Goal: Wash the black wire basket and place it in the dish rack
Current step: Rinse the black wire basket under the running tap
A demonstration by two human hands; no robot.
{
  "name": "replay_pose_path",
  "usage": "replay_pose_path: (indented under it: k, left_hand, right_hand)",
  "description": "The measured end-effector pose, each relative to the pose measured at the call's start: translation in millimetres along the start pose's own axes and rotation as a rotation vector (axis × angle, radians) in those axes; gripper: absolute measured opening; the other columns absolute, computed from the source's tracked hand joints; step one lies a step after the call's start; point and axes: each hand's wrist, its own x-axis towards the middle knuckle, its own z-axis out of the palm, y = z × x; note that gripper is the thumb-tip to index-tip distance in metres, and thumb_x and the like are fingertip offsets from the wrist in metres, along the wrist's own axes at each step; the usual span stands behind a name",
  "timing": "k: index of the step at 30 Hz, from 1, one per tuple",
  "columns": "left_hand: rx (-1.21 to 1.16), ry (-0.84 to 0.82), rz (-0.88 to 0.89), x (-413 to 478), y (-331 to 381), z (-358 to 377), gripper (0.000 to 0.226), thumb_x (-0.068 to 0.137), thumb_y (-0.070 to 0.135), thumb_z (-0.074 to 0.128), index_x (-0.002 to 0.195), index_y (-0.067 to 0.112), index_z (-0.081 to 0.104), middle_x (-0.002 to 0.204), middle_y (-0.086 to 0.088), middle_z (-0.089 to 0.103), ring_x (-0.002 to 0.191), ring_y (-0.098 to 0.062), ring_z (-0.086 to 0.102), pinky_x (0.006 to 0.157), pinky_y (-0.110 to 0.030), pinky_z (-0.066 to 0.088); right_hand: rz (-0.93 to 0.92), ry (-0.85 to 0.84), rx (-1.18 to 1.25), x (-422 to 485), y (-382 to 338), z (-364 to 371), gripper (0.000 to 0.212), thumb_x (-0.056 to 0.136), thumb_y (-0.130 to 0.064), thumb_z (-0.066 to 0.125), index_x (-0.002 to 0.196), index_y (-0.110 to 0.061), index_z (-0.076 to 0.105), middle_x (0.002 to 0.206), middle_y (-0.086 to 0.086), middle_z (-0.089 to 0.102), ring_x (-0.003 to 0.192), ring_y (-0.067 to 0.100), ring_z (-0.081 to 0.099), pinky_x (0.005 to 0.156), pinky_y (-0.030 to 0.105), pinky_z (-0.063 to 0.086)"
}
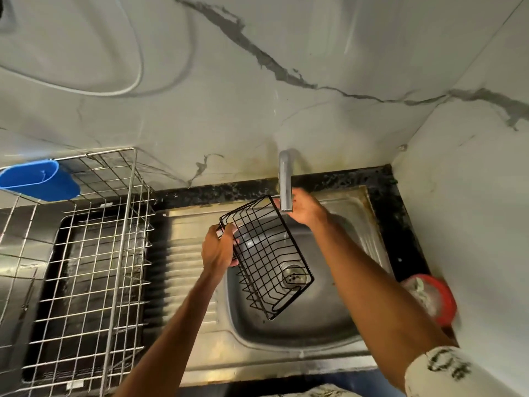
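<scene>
The black wire basket (264,257) hangs tilted over the steel sink bowl (303,319), under the tap spout (285,183). My left hand (219,247) grips the basket's upper left corner. My right hand (305,209) is behind the spout near the basket's top right corner, fingers partly hidden, so its hold is unclear. A thin stream of water falls from the spout past the basket. The metal dish rack (86,253) stands to the left of the sink on the counter.
A blue plastic cup holder (37,180) hangs on the rack's back left edge. A red-rimmed container (432,299) sits on the black counter at the right. Marble walls close in behind and to the right. The sink's ribbed drainboard (186,262) lies between rack and bowl.
</scene>
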Motion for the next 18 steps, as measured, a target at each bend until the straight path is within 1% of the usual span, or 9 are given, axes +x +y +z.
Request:
replay_pose_path:
  k: [1,2,3,5,7,8,12,15,18]
  left_hand:
    - [-0.002,-0.009,0.003,1,1,2,0.071,0.078,0.063,0.056,0.135,0.02,0.055,0.108,-0.009,0.073,0.096,-0.028,0.073,0.065,-0.055,0.065]
    - [-0.001,-0.014,0.006,2,2,3,0.063,0.083,0.059,0.056,0.133,0.021,0.056,0.106,-0.008,0.074,0.092,-0.027,0.074,0.066,-0.057,0.065]
    - [0.002,-0.016,0.008,3,4,5,0.054,0.089,0.055,0.056,0.13,0.021,0.057,0.104,-0.007,0.074,0.089,-0.026,0.075,0.066,-0.058,0.065]
    - [0.012,-0.021,0.009,5,6,8,0.036,0.099,0.046,0.057,0.126,0.023,0.058,0.101,-0.006,0.074,0.084,-0.025,0.075,0.067,-0.058,0.064]
    - [0.007,-0.036,0.005,6,6,10,0.028,0.102,0.042,0.056,0.123,0.023,0.058,0.1,-0.006,0.073,0.084,-0.026,0.075,0.067,-0.058,0.064]
    - [0.001,-0.052,0.0,7,6,11,0.028,0.102,0.041,0.055,0.123,0.022,0.059,0.102,-0.008,0.073,0.086,-0.027,0.075,0.067,-0.058,0.064]
    - [0.0,-0.136,-0.055,9,7,16,0.029,0.103,0.036,0.051,0.123,0.016,0.06,0.105,-0.015,0.073,0.094,-0.035,0.073,0.069,-0.057,0.065]
    - [0.004,-0.174,-0.071,10,8,18,0.027,0.102,0.037,0.05,0.117,0.017,0.062,0.104,-0.017,0.074,0.093,-0.038,0.073,0.071,-0.058,0.064]
    - [-0.013,-0.187,-0.087,13,6,16,0.031,0.1,0.038,0.05,0.119,0.017,0.062,0.104,-0.017,0.076,0.094,-0.039,0.074,0.072,-0.06,0.064]
  right_hand:
    - [0.011,0.004,0.025,1,-1,4,0.016,0.103,-0.009,0.05,0.113,0.002,0.056,0.097,0.019,0.061,0.089,0.028,0.064,0.076,0.035,0.054]
    - [0.019,0.021,0.043,5,-1,5,0.012,0.103,-0.008,0.049,0.105,0.001,0.056,0.091,0.018,0.061,0.081,0.027,0.063,0.069,0.034,0.053]
    - [0.024,0.034,0.052,8,-1,5,0.011,0.103,-0.008,0.049,0.104,0.001,0.056,0.09,0.018,0.061,0.079,0.027,0.064,0.071,0.035,0.054]
    - [0.025,0.032,0.076,15,2,3,0.018,0.101,-0.005,0.052,0.115,0.003,0.057,0.096,0.021,0.065,0.085,0.03,0.068,0.092,0.041,0.057]
    - [0.025,0.038,0.076,24,4,0,0.02,0.098,-0.004,0.055,0.117,0.002,0.06,0.095,0.021,0.069,0.088,0.031,0.07,0.106,0.047,0.05]
    - [0.023,0.043,0.057,29,4,-1,0.018,0.098,-0.003,0.056,0.115,0.001,0.061,0.094,0.02,0.069,0.09,0.031,0.071,0.107,0.047,0.049]
    - [0.03,0.014,0.002,31,5,-4,0.019,0.098,-0.005,0.059,0.116,0.0,0.064,0.107,0.017,0.069,0.118,0.032,0.064,0.11,0.045,0.047]
    - [0.021,0.005,-0.015,25,2,-4,0.021,0.1,-0.008,0.057,0.118,-0.001,0.063,0.105,0.016,0.071,0.106,0.029,0.068,0.11,0.044,0.046]
    - [0.031,-0.014,0.029,27,1,-3,0.03,0.102,-0.008,0.054,0.13,0.001,0.058,0.114,0.023,0.071,0.112,0.032,0.068,0.106,0.046,0.05]
